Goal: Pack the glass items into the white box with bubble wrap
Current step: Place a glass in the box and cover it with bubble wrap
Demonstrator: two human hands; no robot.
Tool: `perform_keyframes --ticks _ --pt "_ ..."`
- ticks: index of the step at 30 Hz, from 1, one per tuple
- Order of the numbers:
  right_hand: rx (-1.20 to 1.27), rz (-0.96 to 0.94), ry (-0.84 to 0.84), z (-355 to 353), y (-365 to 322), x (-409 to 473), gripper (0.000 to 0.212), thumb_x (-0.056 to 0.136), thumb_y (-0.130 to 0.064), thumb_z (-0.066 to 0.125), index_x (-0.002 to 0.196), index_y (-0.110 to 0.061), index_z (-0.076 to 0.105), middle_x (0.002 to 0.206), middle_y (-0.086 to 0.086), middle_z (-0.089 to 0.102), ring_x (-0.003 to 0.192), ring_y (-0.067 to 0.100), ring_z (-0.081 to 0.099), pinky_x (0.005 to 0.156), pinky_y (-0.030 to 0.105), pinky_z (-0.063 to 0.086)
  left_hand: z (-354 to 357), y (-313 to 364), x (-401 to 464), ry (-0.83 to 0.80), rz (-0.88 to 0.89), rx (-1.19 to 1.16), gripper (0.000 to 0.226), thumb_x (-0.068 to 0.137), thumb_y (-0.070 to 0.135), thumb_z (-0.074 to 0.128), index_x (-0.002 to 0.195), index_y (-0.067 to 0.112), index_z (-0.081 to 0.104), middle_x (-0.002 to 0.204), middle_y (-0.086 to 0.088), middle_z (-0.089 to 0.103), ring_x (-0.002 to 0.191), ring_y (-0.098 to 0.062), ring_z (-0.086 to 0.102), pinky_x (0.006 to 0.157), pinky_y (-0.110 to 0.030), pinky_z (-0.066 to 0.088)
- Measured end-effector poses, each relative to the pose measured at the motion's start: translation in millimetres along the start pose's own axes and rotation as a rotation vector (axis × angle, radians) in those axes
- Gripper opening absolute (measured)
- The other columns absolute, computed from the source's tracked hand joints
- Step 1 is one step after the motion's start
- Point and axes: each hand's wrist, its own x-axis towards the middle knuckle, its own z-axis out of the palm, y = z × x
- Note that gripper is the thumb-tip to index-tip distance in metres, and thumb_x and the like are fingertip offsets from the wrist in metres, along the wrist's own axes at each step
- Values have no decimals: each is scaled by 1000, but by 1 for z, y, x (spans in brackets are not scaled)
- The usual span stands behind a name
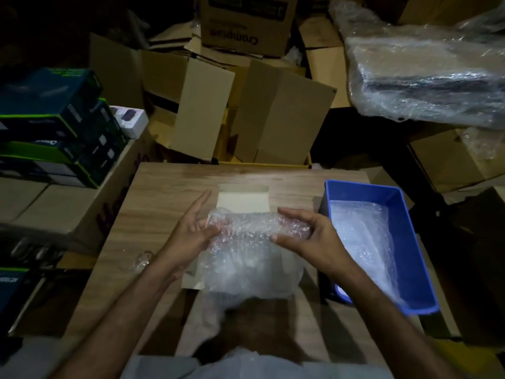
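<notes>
1. I am watching a roll of bubble wrap (254,231) being held over the open white box (241,199) in the middle of the wooden table (164,187); whatever it is wrapping is hidden from me, and its loose end is trailing down toward the person's lap.
2. The right hand (306,236) is gripping the right end of the roll, its fingers curling over the top and the thumb pressing in from the near side.
3. The left hand (194,228) is steadying the left end, thumb lying against the wrap and the other fingers stretching out straight and slightly spread.
4. A small clear glass item (143,259) is lying on the table just beside the left forearm.
5. A blue bin (396,198) holding more bubble wrap is sitting at the table's right edge.
6. Cardboard boxes (246,110) are crowding the dim space behind, with dark green-edged cartons (54,127) stacked at left and a plastic-wrapped bundle (426,75) at upper right.
</notes>
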Motion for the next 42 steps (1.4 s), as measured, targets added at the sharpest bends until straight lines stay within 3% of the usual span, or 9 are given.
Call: perform_keyframes --ticks 6,12,16,20,27,30,36,39,42 --pt "-354 4 -115 -6 0 -4 85 69 -18 94 144 -22 55 125 -9 65 106 2 65 88 4 47 -13 -4 -14 -180 61 145 59 76 8 85 130 22 67 131 11 67 120 3 61 90 -16 53" --pt "-712 -156 -156 -14 -5 5 11 86 -44 76 80 -39 68 95 -3 59 96 9 55 77 19 43 -20 -6 -13 10 212 643 16 82 42 79 84 26 79 88 7 70 80 -12 66 69 -37 56" --pt "-231 -53 -371 -24 -26 10 23 96 -28 70 93 -6 72 95 17 72 91 31 70 81 37 58 -38 19 -23 -331 106 666 21 86 41 76 102 28 78 132 21 59 125 2 53 101 -36 51" --pt "-8 36 -368 -8 -46 18 18 94 -23 72 97 -6 73 92 13 78 81 24 75 70 32 60 -20 51 -29 -607 -60 487 49 84 15 79 129 23 62 124 7 71 115 -10 67 96 -31 56" --pt "1087 441 -429 -5 -5 4 87 82 -74 59 139 -9 61 142 20 58 131 37 56 115 53 39 11 26 -25 -176 51 88 40 86 14 76 123 19 62 117 5 74 111 -17 70 89 -34 60" --pt "1259 447 -407 16 22 -19 95 68 -63 83 138 -2 60 137 23 61 121 37 64 95 48 56 15 -1 -31 7 68 26 56 81 22 82 130 22 56 121 0 72 113 -22 69 90 -44 60" --pt "495 285 22 40 22 -21 78 73 -23 87 137 -38 45 120 1 72 103 19 74 85 43 61 22 -19 -42 85 125 35 101 89 9 75 157 48 11 137 20 48 115 16 55 80 -16 54" --pt "437 72 -19 36 23 -27 91 82 -9 80 150 -44 30 122 -13 67 114 15 70 86 39 61 8 -16 -40 -40 117 65 86 86 4 75 154 39 34 151 5 49 129 -10 57 90 -28 57" --pt "256 -16 -89 29 21 -29 119 74 -10 89 155 -54 14 144 -15 51 130 6 57 101 33 54 3 -10 -42 -73 121 144 78 78 -6 79 146 20 50 142 10 54 108 4 67 84 -19 57"
